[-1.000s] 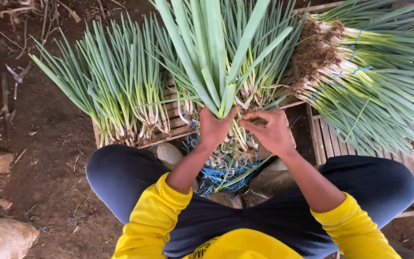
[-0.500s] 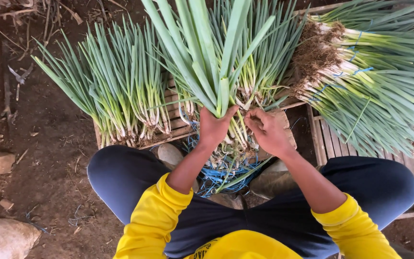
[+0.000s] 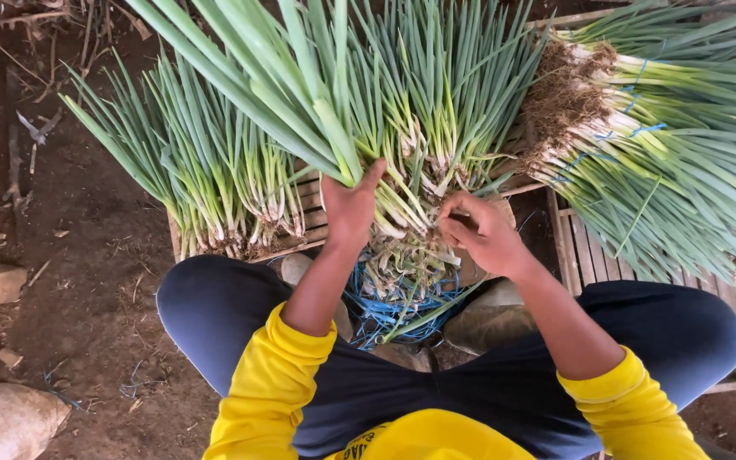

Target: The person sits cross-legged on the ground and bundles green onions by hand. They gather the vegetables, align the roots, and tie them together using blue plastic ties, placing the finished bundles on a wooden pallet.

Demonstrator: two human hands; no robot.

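Spring onions (image 3: 300, 94) gripped in left hand (image 3: 349, 209), right hand (image 3: 483, 234) pinching stalks beside it
Tied bundles (image 3: 658, 153) lie right of wooden crate (image 3: 313, 217); loose heap (image 3: 206, 179) awaits

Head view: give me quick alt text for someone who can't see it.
Seated person's left hand grips a scallion bunch upright while the right hand picks at its pale stalk bases. Loose scallions lie left on a wooden crate; tied bundles lie right, blue string below.
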